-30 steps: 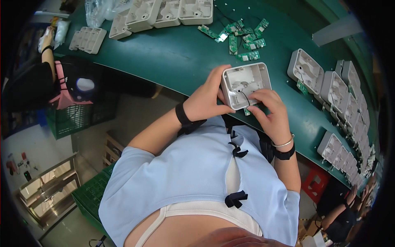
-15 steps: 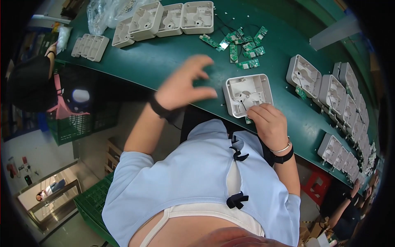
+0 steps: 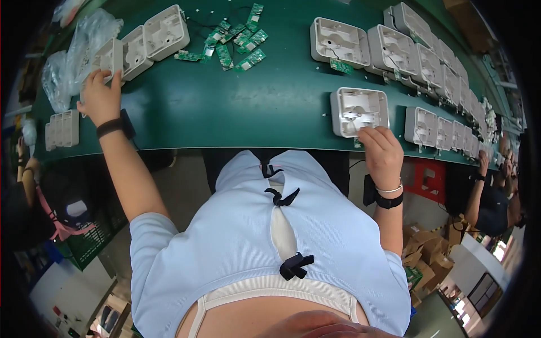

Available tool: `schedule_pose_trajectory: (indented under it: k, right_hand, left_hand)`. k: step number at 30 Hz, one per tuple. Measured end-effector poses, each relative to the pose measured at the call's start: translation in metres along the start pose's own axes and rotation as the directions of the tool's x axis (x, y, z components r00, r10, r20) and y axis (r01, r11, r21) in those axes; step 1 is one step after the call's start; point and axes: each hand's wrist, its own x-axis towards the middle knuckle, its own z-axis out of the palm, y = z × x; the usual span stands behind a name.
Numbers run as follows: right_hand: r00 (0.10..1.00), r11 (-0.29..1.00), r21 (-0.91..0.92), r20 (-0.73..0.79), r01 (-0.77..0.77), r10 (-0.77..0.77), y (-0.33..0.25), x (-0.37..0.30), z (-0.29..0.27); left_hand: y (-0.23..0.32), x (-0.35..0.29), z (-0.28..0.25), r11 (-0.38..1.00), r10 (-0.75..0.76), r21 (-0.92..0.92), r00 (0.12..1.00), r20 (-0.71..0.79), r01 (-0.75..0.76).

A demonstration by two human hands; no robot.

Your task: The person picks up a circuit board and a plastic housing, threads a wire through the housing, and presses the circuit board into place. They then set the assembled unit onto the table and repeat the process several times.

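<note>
white housing [image 3: 347,108], open side up, right of centre in the frame, on the green table [image 3: 253,115].
right hand [image 3: 384,156] curled at its near rim, probably steadying it; what the fingertips pinch is hidden. left hand [image 3: 103,102], fingers spread, at a second housing [image 3: 107,57], upper left; cannot tell if gripped. loose circuit boards [image 3: 224,58], upper left of centre, apparently placed within easy reach.

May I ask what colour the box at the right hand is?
Off-white: the box shows best in the head view.
</note>
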Motion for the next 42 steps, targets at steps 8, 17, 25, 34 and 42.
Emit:
schedule_pose_trajectory:
  k: [8, 17, 25, 34, 42]
  right_hand:
    - [0.99, 0.974, -0.179, -0.014, -0.138, 0.138, 0.057, -0.041, -0.015]
    - [0.981, 0.966, -0.178, -0.067, -0.189, 0.179, 0.013, 0.008, -0.024]
    - [0.988, 0.938, 0.346, 0.137, 0.019, -0.07, -0.054, 0.145, 0.081]
    - [0.952, 0.982, 0.16, 0.272, 0.101, -0.142, -0.065, 0.152, 0.109]
    - [0.962, 0.994, -0.108, 0.271, 0.0, 0.029, -0.01, 0.069, 0.051]
  left_hand:
    - [-0.004, -0.014, -0.011, 0.966, 0.025, -0.25, 0.986, -0.163, -0.066]
    - [0.044, -0.119, -0.082, 0.515, 0.312, -0.77, 0.919, -0.241, -0.377]
    - [0.071, -0.172, -0.097, 0.255, 0.612, -0.852, 0.758, -0.224, -0.458]
    - [0.068, -0.186, -0.086, 0.242, 0.595, -0.885, 0.782, -0.189, -0.398]
    - [0.077, -0.182, -0.076, 0.2, 0.649, -0.884, 0.733, -0.202, -0.421]
